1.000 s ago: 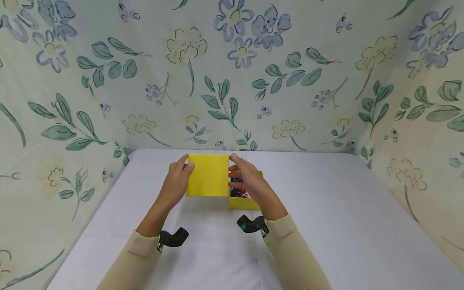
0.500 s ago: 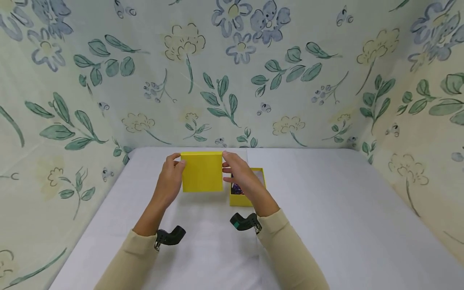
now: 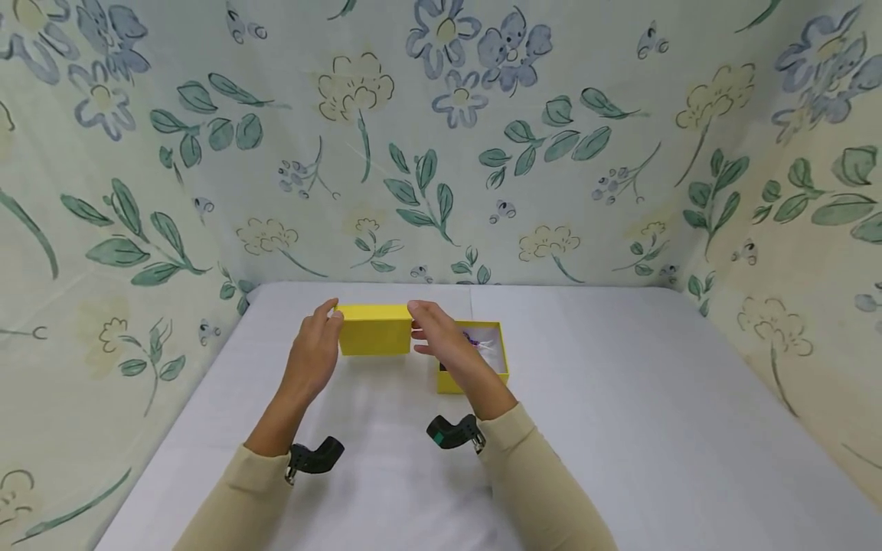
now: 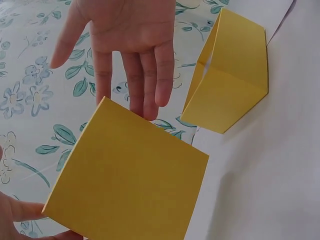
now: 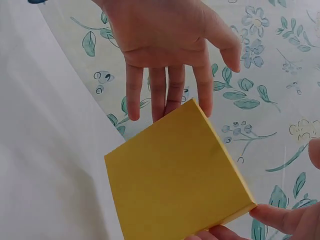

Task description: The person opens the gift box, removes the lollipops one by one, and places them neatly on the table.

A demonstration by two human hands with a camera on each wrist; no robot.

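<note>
Holding one yellow lid by its side edges, left hand and right hand are hovering it over the desk, just beside one open yellow box.

A square, flat yellow cardboard lid is off its box, held level between the fingertips of the left hand and the right hand, plain top up, over the far left of the table. Just to its right, the matching yellow cardboard box base sits open and upright, with small purple and white contents inside.
</note>
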